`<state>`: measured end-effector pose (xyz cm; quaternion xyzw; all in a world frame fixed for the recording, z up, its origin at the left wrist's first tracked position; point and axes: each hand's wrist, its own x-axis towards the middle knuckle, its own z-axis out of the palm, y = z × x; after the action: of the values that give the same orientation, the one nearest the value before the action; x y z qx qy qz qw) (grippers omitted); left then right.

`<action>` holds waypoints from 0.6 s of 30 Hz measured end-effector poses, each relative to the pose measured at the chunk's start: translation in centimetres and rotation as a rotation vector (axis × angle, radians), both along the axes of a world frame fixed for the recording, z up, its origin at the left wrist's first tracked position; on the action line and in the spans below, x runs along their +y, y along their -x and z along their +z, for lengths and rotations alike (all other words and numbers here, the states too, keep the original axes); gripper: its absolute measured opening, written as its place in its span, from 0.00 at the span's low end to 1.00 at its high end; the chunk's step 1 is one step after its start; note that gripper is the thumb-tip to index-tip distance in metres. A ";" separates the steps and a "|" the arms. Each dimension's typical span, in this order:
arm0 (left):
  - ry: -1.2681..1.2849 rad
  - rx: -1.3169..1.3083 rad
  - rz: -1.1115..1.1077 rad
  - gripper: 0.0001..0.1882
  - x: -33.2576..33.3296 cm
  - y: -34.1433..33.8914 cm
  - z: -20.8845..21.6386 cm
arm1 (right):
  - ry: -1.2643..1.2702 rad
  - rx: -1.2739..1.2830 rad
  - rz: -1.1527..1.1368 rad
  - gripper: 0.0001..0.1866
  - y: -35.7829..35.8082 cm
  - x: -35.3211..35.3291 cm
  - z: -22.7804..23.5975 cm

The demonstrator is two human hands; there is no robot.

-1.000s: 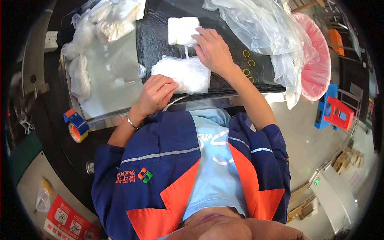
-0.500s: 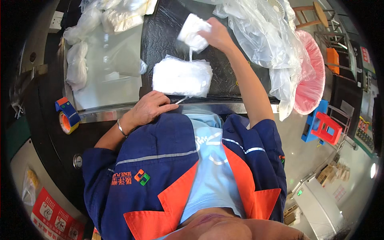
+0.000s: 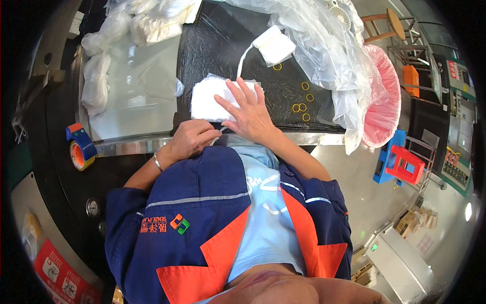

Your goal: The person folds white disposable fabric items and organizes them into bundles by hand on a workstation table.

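Observation:
A flat stack of white plastic sheets or bags (image 3: 205, 99) lies on the black table covering before me. At the table's front edge, my left hand (image 3: 191, 138) pinches the end of a white strip (image 3: 244, 60). Beyond the stack, the strip's far end runs to a small folded white bundle (image 3: 276, 45) with a yellow band around it. My right hand (image 3: 248, 112) is over the right part of the stack with its fingers spread, holding nothing. It hides part of the stack and of the strip.
Several yellow rubber bands (image 3: 302, 107) are scattered right of the stack. Clear plastic film (image 3: 324, 61) heaps along the table's right side, beside a pink covered round thing (image 3: 383, 96). Bundled bags (image 3: 96, 83) line the left. A tape dispenser (image 3: 81, 147) is at the left edge.
My right hand has let go of the folded white bundle, which now lies farther right on the table, and has come back over the stack. My left hand stays by the front edge.

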<state>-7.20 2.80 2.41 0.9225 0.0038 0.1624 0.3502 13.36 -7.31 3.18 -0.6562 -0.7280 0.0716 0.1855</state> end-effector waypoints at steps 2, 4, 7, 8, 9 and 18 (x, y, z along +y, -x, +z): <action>0.091 -0.083 0.130 0.11 -0.5 0.0 -0.3 | 0.107 -0.040 -0.028 0.42 0.2 -0.2 -0.6; 0.181 -0.085 0.223 0.09 -1.1 0.5 -0.3 | 0.095 -0.056 -0.015 0.41 -0.1 -0.1 -0.9; 0.494 -0.090 0.490 0.03 -2.5 1.3 -1.0 | 0.075 -0.070 0.008 0.40 -0.2 -0.1 -1.4; 0.720 -0.095 0.662 0.01 -2.7 1.3 -1.2 | 0.070 -0.068 0.018 0.40 -0.3 -0.1 -1.5; 0.716 -0.094 0.662 0.01 -2.4 0.9 -1.0 | 0.066 -0.066 0.017 0.40 -0.4 -0.1 -1.5; 0.341 0.016 0.690 0.06 1.3 -7.3 0.7 | 0.026 -0.043 -0.002 0.35 -0.9 -0.1 -0.4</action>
<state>0.08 4.15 3.06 0.7967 0.3437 0.2604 0.4235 14.28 -7.42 2.77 -0.6605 -0.7301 0.0668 0.1615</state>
